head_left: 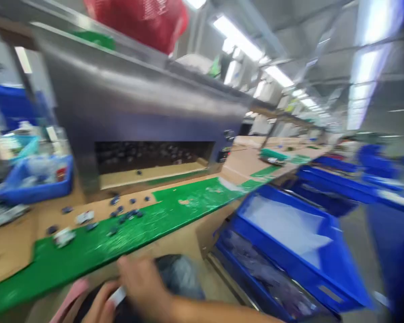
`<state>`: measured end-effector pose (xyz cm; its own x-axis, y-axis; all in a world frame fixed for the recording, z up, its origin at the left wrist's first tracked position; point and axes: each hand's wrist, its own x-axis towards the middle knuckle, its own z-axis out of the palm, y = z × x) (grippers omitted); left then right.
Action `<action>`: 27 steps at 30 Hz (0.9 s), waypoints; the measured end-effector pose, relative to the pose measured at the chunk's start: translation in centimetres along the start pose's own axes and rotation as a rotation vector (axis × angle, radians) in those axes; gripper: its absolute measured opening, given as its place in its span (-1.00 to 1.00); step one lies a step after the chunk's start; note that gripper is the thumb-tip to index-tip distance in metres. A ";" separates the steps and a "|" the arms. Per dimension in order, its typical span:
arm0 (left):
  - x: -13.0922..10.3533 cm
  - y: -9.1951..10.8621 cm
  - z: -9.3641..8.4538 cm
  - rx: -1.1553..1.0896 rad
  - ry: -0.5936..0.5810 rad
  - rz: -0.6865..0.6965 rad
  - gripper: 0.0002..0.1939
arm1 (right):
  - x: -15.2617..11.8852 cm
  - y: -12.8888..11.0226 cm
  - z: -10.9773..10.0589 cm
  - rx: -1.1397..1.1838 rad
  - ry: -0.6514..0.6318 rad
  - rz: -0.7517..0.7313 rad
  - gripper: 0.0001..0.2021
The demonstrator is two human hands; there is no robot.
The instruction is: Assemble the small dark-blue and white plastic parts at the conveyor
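Small white piece (117, 296), count one: protruding from between the fingers of the left hand (101, 304), at the lower edge of the view, on the near side of the bench (59, 214).

Counting on the bench:
- About thirteen small dark blue pieces (114, 200): lying scattered, partly on the green covering (175, 202); blurring too much for an exact count.
- Two white packets (64, 237): lying near the left end of the scatter, just apart from each other.
- One metal housing (148, 98): standing behind the scatter, showing one wide opening with many dark pieces inside.
- One small blue bin (37, 190): standing left of the housing, holding pale items and one red item.
- One green tray (272, 155): resting farther along to the right.

Counting beside the bench, nearest at right:
- Two blue crates (352, 278): stacking one over the other, the upper containing white sheeting, the lower containing plastic-wrapped contents.

Hand pose, count two:
- Left: curling inward at bottom, pinching the white piece.
- Right hand (141, 280): reaching in from the lower right, forearm (208, 309) slanting nearly flat, fingers pointing up and left, close beside the piece; blurring, leaving grasp or release impossible to tell.

Showing just behind the right hand: one dark bag-like item (185, 274) with clear plastic.
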<state>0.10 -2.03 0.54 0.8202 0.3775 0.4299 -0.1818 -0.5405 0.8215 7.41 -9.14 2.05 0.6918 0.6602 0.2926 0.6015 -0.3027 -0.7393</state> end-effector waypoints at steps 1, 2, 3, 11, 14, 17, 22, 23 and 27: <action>-0.6 -0.4 -0.9 0.031 0.021 -0.034 -0.64 | 0.4 -0.6 0.3 0.117 -0.026 0.069 -0.47; -1.1 -0.7 -1.7 0.043 0.021 -0.058 -0.59 | 0.9 -1.0 0.2 0.226 -0.036 0.145 -0.47; -1.2 -0.9 -2.3 0.053 0.028 -0.080 -0.54 | 1.4 -1.3 -0.1 0.302 -0.054 0.202 -0.46; 1.7 1.0 -4.4 -0.732 -0.405 -0.676 -0.33 | 2.7 -2.5 -2.8 -0.055 -0.119 -0.261 -0.51; 1.8 0.8 -4.7 -0.766 -0.349 -0.569 -0.46 | 2.5 -3.0 -2.3 -0.055 -0.105 -0.296 -0.52; 1.1 0.3 -4.7 -0.755 -0.245 -0.451 -0.53 | 2.6 -3.4 -1.8 0.057 -0.123 -0.117 -0.47; 0.3 -0.7 -4.5 -0.654 -0.140 -0.242 -0.65 | 2.6 -3.9 -1.3 0.265 -0.219 0.121 -0.46; 0.2 -0.9 -4.5 -0.598 -0.118 -0.194 -0.67 | 2.6 -3.9 -1.2 0.277 -0.217 0.142 -0.48; 0.3 -1.3 -4.7 -0.303 -0.052 0.044 -0.80 | 2.7 -3.6 -0.9 0.288 -0.213 0.181 -0.50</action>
<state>-1.96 2.37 1.41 0.8330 0.3159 0.4542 -0.3649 -0.3034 0.8802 7.52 -6.89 6.03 0.6600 0.7506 0.0322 0.3199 -0.2419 -0.9160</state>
